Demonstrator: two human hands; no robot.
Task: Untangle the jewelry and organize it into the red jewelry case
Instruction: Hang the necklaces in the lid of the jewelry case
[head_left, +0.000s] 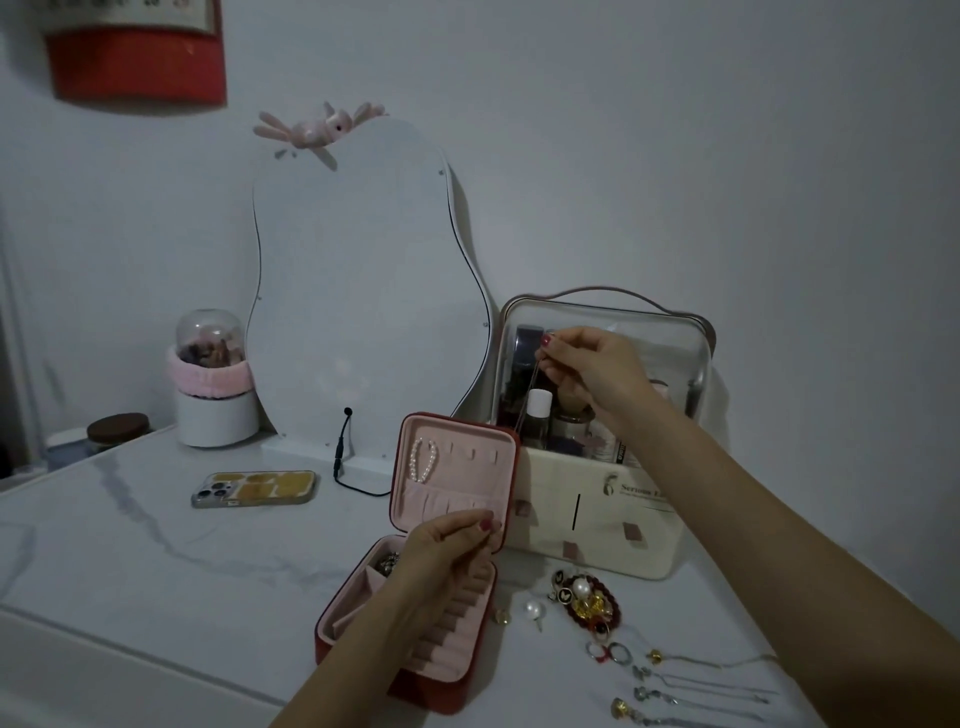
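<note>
The red jewelry case (511, 467) stands open on the white table, its pink lining showing. A pearl bracelet (423, 460) hangs on a hook in the lid. My right hand (587, 366) is raised above the case and pinches the top of a thin chain necklace (524, 410). The chain runs down toward my left hand (447, 545), which pinches its lower end over the case's base. A dark jewelry piece (387, 564) lies in a base compartment. Right of the case lie a tangled pile of jewelry (589, 600), a pearl earring (534, 610), rings (608, 652) and several necklaces (696, 680).
A cream cosmetics organizer (597, 525) with a clear lid stands behind the case. A wavy mirror (358, 291) leans on the wall, with a black cable (340, 457) at its foot. A phone (254, 488) lies left. A pink-banded white container (213, 395) and a jar (117, 428) stand far left.
</note>
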